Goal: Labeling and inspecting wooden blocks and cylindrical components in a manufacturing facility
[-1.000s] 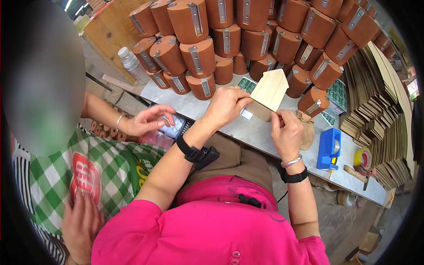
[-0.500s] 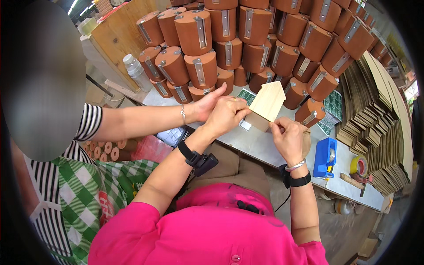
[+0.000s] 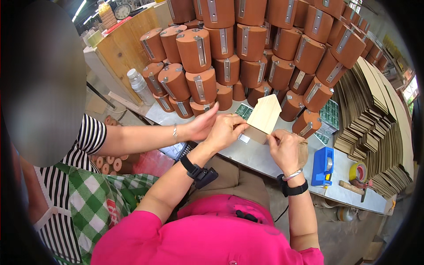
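A pale wooden house-shaped block (image 3: 266, 114) with a peaked end is held in front of me, above the near edge of the table. The fingers of my left hand (image 3: 226, 130) are closed at its left lower corner. My right hand (image 3: 285, 148) pinches its right lower corner between thumb and fingers. Green and white printed sheets (image 3: 243, 110) lie on the table behind the block. A co-worker's hand (image 3: 202, 126) reaches in from the left, just behind my left hand, fingers stretched out.
Stacked red-brown cylinders (image 3: 227, 68) with metal strips rise behind the work spot. To the right are a blue tape dispenser (image 3: 323, 166), a yellow tape roll (image 3: 357, 171), a hammer (image 3: 352, 188) and piled cardboard sheets (image 3: 373, 128). A clear bottle (image 3: 139, 85) stands at left on the grey table (image 3: 238, 145).
My view has tilted up slightly, so the cylinders and table sit lower in the picture. Both my hands keep their hold on the wooden block with little visible movement.
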Demonstrator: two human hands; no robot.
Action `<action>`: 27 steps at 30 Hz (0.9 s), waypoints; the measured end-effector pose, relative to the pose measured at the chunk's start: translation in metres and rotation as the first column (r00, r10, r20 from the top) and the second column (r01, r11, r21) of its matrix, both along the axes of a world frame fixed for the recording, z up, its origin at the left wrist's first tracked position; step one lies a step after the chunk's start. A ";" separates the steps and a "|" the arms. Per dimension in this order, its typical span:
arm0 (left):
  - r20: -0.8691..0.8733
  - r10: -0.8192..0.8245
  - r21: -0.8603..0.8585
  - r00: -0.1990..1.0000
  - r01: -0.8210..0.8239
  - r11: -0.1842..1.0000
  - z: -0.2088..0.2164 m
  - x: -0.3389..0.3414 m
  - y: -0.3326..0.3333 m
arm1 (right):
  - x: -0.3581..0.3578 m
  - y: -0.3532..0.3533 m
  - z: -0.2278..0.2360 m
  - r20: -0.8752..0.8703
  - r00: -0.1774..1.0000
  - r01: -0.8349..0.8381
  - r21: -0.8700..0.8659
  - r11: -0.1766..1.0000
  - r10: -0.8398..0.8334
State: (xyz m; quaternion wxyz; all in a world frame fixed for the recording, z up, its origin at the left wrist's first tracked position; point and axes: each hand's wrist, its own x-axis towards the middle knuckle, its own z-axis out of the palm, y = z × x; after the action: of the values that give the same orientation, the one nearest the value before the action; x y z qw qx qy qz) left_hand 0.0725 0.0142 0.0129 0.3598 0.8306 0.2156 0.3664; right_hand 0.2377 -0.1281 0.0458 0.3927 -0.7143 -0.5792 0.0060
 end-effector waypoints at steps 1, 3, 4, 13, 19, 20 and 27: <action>-0.005 0.010 0.016 1.000 -0.010 1.000 0.001 0.000 0.000 | 0.000 -0.001 0.000 -0.018 1.000 -0.010 0.008 1.000 0.010; -0.023 0.022 0.059 1.000 -0.021 0.998 0.002 0.001 -0.001 | 0.001 -0.001 -0.001 -0.026 1.000 0.003 -0.043 0.999 -0.005; -0.038 0.034 0.023 0.999 -0.033 0.999 0.002 0.001 -0.002 | 0.001 -0.001 -0.001 -0.032 0.999 0.001 -0.058 0.998 -0.003; 0.023 0.146 -0.247 0.989 -0.136 0.959 -0.021 -0.002 -0.019 | 0.014 -0.015 0.009 -0.160 0.987 -0.024 -0.139 0.990 0.001; 0.028 0.265 -0.196 0.964 -0.255 0.947 -0.049 -0.001 -0.019 | 0.026 0.004 0.019 -0.205 0.979 0.023 0.162 0.987 0.011; -0.006 0.274 -0.181 0.962 -0.270 0.946 -0.053 -0.001 -0.019 | 0.024 0.010 0.017 -0.257 0.966 0.015 0.146 0.989 0.024; 0.037 0.312 -0.139 0.949 -0.305 0.942 -0.059 0.003 -0.025 | 0.022 0.033 0.010 -0.206 0.979 0.029 0.102 0.994 -0.007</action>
State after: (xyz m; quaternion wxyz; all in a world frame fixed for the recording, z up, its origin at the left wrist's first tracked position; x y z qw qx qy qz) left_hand 0.0752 -0.0108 -0.0459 0.3581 0.7500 0.3561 0.4272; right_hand 0.2601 -0.0950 0.0559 0.4873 -0.6935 -0.5287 0.0457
